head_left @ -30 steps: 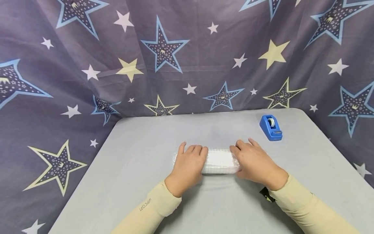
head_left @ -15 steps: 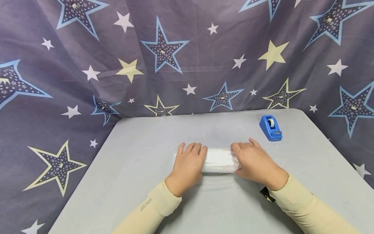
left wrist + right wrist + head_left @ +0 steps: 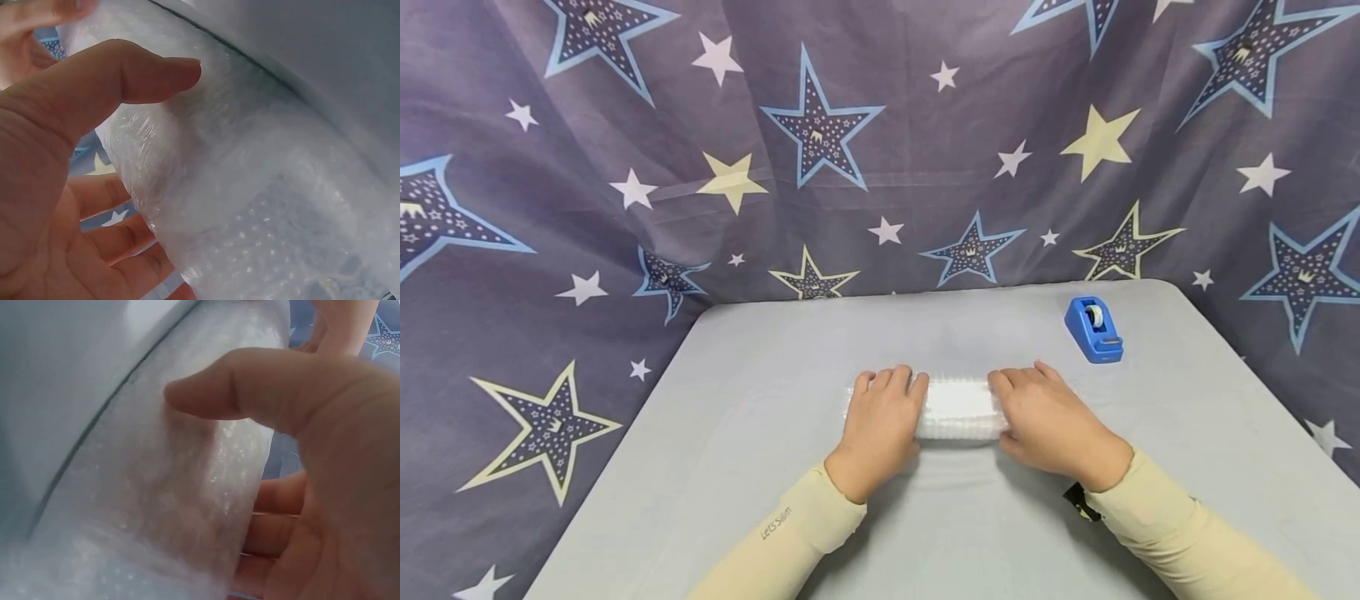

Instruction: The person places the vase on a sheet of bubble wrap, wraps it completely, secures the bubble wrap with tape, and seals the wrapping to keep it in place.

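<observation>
A white item rolled in clear bubble wrap (image 3: 958, 408) lies crosswise on the table in the head view. My left hand (image 3: 880, 425) grips its left part, and my right hand (image 3: 1048, 421) grips the right end. In the left wrist view, the thumb (image 3: 144, 72) presses the near side of the bubble wrap (image 3: 250, 206) while the fingers reach round the far side. The right wrist view has the right thumb (image 3: 219, 387) on the near face of the wrap (image 3: 156, 475), with the other fingers behind it. What the wrap encloses is mostly hidden.
A blue tape dispenser (image 3: 1094, 329) with a roll of tape stands at the back right of the grey-covered table (image 3: 760, 358). Behind the table hangs a dark curtain (image 3: 910, 150) printed with stars. A black strap (image 3: 1081, 502) shows under the right cuff.
The bubble-wrapped bundle has rolled slightly away from me and a little left. Both hands keep their hold, and their fingers have shifted a little on it.
</observation>
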The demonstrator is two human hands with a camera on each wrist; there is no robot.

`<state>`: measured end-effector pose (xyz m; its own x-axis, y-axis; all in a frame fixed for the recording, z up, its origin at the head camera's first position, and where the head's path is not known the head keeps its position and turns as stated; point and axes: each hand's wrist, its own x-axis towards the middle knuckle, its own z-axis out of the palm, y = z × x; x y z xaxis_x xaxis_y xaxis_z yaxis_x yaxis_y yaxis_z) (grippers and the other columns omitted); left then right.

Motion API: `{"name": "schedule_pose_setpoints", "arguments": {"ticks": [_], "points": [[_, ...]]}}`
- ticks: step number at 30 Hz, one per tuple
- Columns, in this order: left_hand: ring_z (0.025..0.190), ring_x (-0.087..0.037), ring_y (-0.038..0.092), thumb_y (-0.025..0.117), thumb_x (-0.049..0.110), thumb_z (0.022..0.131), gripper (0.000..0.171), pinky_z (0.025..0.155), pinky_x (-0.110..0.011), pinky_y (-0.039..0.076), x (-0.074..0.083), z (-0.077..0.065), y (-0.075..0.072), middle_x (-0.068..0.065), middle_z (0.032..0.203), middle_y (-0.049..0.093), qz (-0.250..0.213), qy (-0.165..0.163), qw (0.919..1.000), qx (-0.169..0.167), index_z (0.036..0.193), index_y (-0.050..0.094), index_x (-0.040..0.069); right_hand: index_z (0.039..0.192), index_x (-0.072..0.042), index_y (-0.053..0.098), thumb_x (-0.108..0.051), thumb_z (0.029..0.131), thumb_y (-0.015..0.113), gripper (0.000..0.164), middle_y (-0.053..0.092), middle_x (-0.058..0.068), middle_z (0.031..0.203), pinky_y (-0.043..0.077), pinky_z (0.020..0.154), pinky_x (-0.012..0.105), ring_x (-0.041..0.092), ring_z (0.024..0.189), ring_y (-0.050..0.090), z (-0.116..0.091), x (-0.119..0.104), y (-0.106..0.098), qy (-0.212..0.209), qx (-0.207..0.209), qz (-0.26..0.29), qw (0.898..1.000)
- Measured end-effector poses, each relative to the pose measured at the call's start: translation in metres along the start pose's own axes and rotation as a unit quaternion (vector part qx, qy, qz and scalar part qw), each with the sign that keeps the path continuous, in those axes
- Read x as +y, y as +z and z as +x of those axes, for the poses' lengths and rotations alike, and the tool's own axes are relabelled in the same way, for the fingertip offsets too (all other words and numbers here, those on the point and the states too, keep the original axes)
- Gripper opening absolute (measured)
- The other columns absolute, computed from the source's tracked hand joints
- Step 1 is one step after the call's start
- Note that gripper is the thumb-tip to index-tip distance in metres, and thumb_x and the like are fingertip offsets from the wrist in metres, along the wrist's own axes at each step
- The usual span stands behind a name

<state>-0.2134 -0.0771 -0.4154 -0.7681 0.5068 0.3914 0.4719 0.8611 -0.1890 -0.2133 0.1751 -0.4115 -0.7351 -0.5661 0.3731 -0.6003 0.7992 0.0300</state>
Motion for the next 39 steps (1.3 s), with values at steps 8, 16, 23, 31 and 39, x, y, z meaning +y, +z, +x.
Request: {"name": "schedule_pose_setpoints", "arguments": {"ticks": [8,16,23,31,39], "points": [[0.100,-0.024,0.066,0.085,0.016,0.061,0.066,0.100,-0.052,0.045,-0.001,0.000,0.001,-0.003,0.106,0.064,-0.006,0.000,1.0000,0.000,0.122,0.061,0.011,0.131,0.003,0.057,-0.025,0.067,0.082,0.074,0.068,0.018,0.122,0.038,0.109,0.070,0.038,0.117,0.065,-0.001,0.001,0.005,0.014,-0.017,-0.002,1.000],[0.102,-0.024,0.068,0.089,0.017,0.059,0.070,0.102,-0.054,0.043,-0.002,0.001,0.003,-0.003,0.108,0.067,-0.014,-0.005,0.9999,0.002,0.122,0.059,0.011,0.132,0.002,0.056,-0.028,0.065,0.087,0.081,0.067,0.018,0.125,0.036,0.111,0.071,0.038,0.120,0.062,0.000,0.002,0.007,0.020,-0.015,-0.006,1.000],[0.109,-0.025,0.067,0.088,0.015,0.060,0.067,0.105,-0.056,0.042,-0.002,0.001,0.003,-0.004,0.112,0.068,-0.013,-0.006,0.9999,0.002,0.122,0.061,0.011,0.133,0.002,0.056,-0.033,0.065,0.092,0.085,0.065,0.018,0.127,0.034,0.112,0.071,0.040,0.120,0.061,0.000,0.002,0.010,0.024,-0.015,-0.010,1.000],[0.111,-0.028,0.063,0.083,0.012,0.061,0.060,0.093,-0.048,0.046,-0.002,0.002,0.004,-0.005,0.111,0.069,-0.006,0.000,0.9998,0.017,0.118,0.064,0.010,0.137,0.003,0.054,-0.039,0.063,0.096,0.095,0.061,0.020,0.131,0.035,0.112,0.070,0.042,0.121,0.058,0.000,0.002,0.014,0.029,-0.011,-0.015,0.999],[0.104,-0.031,0.063,0.086,0.015,0.060,0.067,0.083,-0.045,0.046,-0.003,0.001,0.007,-0.009,0.115,0.066,0.001,0.001,0.9994,0.034,0.123,0.065,0.008,0.134,0.006,0.054,-0.040,0.062,0.097,0.095,0.056,0.021,0.126,0.040,0.107,0.058,0.042,0.116,0.054,0.002,0.003,0.019,0.022,0.005,-0.012,1.000]]}}
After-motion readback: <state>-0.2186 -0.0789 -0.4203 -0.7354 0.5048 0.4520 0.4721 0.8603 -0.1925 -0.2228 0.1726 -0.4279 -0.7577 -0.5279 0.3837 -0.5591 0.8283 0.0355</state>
